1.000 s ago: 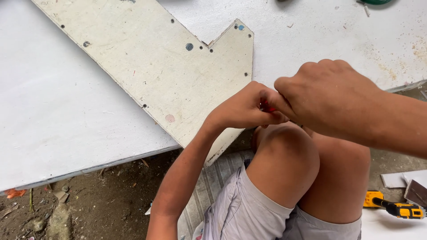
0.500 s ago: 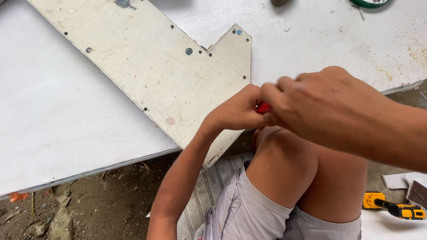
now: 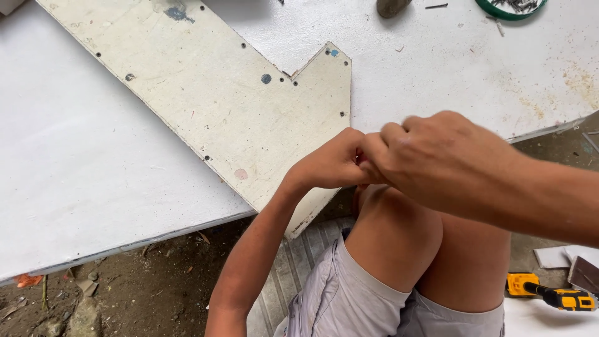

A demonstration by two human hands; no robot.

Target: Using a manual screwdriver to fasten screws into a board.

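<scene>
Now my right hand point(image 3: 437, 156) has slid left over the left hand point(image 3: 331, 163) — both grips pinched on a small red piece point(image 3: 359, 160), above the cream notched board point(image 3: 218, 106).

Left hand point(image 3: 331, 163) and right hand point(image 3: 437, 156) meet above bent knees point(image 3: 399, 237), fingers curled tight, fingertips touching, forearms angled inward.

No pkgs, labels, signs or screens anywhere in shot right now. Nothing printed or boxed on the boards, nothing on the ground either.
</scene>
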